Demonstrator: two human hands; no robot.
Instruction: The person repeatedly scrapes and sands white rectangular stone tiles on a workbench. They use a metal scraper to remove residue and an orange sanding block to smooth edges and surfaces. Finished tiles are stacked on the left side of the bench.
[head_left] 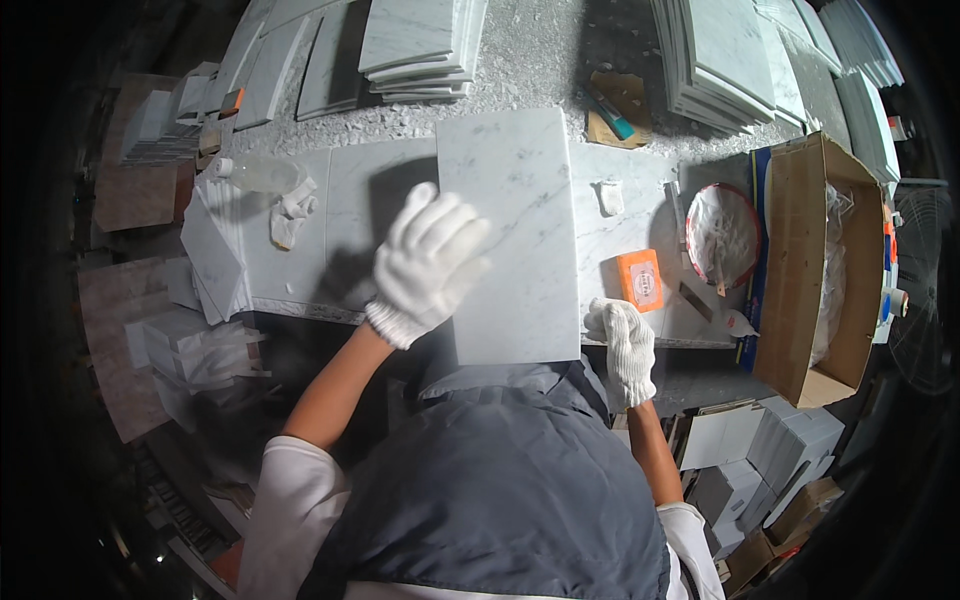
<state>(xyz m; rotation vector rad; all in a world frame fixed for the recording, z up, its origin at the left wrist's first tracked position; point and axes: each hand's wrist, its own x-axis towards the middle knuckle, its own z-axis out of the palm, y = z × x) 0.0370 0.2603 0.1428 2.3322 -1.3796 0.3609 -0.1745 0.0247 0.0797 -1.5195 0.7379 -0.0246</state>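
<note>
Head view: gloved left hand (428, 262) flat, fingers spread, on white rectangular marble tile (510, 235); gloved right hand (622, 345) grips its near-right corner at table (360, 190) front edge.

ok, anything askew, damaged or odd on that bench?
The marble tile under the left hand overhangs the near bench edge, with the right hand at its lower right corner. A crumpled white glove lies loose on the bench. Stone chips litter the far surface. No visible cracks.

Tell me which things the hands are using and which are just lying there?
In use: marble tile, left hand flat on it, right hand at its corner.
Lying about: orange block, cardboard box, tile stacks, crumpled glove.
</note>
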